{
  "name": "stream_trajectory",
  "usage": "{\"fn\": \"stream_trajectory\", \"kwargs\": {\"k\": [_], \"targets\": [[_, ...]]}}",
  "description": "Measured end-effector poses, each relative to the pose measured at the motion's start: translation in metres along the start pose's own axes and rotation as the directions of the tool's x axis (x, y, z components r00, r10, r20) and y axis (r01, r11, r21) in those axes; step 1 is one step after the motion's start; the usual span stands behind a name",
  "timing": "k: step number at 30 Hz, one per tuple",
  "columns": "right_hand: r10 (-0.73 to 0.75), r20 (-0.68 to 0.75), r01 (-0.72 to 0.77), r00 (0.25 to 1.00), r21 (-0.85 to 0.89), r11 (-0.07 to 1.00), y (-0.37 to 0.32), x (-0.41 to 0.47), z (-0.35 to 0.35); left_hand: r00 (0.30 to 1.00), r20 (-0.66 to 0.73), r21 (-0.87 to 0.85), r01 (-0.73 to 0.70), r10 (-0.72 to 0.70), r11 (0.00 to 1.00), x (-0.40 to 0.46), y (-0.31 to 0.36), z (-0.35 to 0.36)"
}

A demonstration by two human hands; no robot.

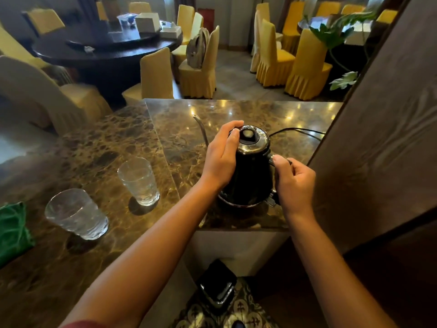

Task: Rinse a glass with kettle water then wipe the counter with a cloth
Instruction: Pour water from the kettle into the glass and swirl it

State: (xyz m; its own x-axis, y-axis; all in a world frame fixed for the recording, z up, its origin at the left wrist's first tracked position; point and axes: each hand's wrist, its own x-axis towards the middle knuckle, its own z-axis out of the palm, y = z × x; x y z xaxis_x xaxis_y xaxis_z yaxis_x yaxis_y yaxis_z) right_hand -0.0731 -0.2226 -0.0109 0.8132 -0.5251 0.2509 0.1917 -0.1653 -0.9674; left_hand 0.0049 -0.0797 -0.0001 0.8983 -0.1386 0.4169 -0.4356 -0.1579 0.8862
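A black gooseneck kettle stands on its base on the raised marble counter, its thin spout pointing away to the left. My left hand rests against the kettle's left side, fingertips curled on the lid rim. My right hand grips the kettle handle on the right. Two textured clear glasses stand on the lower counter: one nearer the kettle, one closer to me on the left. A green cloth lies at the far left edge.
A black power cord runs from the kettle base to the right. A brown wall panel stands close on the right. Beyond the counter are yellow-covered chairs and a round dark table. A black bin sits on the floor below.
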Motion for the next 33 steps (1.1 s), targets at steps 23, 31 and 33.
{"fn": "stream_trajectory", "kwargs": {"k": [23,31,33], "targets": [[0.058,0.035,-0.057,0.998,-0.034,0.998,0.038,0.038,0.038,0.995,-0.08,0.01,0.055,-0.054,0.998,0.042,-0.047,0.001],[0.069,0.047,-0.067,0.996,-0.035,0.997,0.054,0.033,0.029,0.998,-0.065,-0.012,0.025,-0.026,1.0,0.029,-0.057,0.011],[0.065,0.05,-0.062,0.997,-0.052,0.997,0.052,0.034,0.031,0.997,-0.067,-0.004,0.024,-0.024,1.0,0.03,-0.057,0.008]]}}
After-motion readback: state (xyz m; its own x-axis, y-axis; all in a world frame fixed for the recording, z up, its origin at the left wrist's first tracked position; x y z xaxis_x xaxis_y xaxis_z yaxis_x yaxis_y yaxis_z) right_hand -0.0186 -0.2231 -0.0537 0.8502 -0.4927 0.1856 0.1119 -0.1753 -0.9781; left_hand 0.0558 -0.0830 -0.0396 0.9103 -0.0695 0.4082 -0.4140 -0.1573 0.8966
